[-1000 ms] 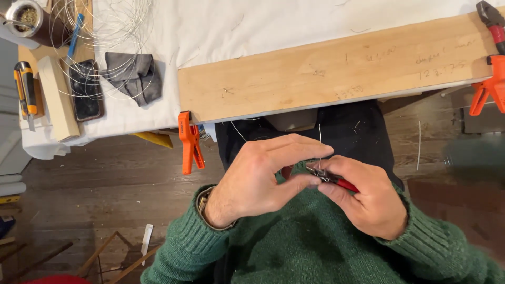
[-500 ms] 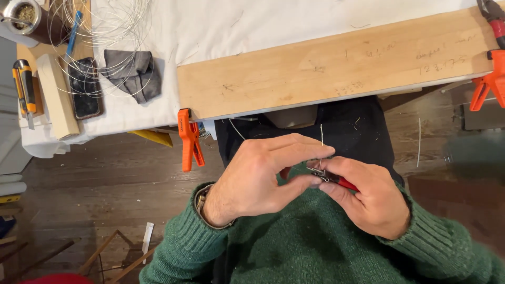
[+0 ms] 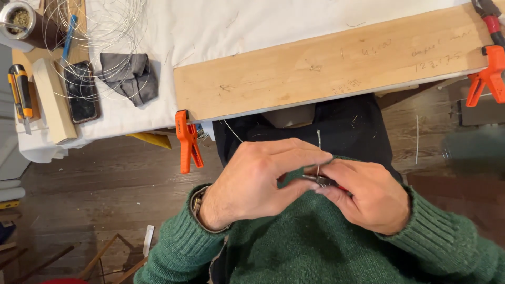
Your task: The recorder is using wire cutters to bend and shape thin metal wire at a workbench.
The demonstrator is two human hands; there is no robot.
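A: Where's the thin silver wire piece (image 3: 318, 142)?
B: Over the lap, below the long pale wooden plank (image 3: 336, 63). Long axis upright, rising from the small red-handled pliers (image 3: 327, 182).
A: Grips?
B: Right hand (image 3: 368, 197) clenched on pliers. Left hand (image 3: 260, 181) pinches at the wire's base, equally close.

Hands: left hand (image 3: 258, 181) and right hand (image 3: 368, 197) meet over the lap, below the board (image 3: 336, 66).
Wire (image 3: 318, 150): stands up between the fingertips.
Pliers (image 3: 323, 181): apparently in the right hand, mostly hidden.
Clamps: one clamp (image 3: 187, 139) at the board's left end, another clamp (image 3: 486, 76) at its right.
Phone (image 3: 81, 92): left of the cloth (image 3: 129, 76), on the table (image 3: 210, 26).
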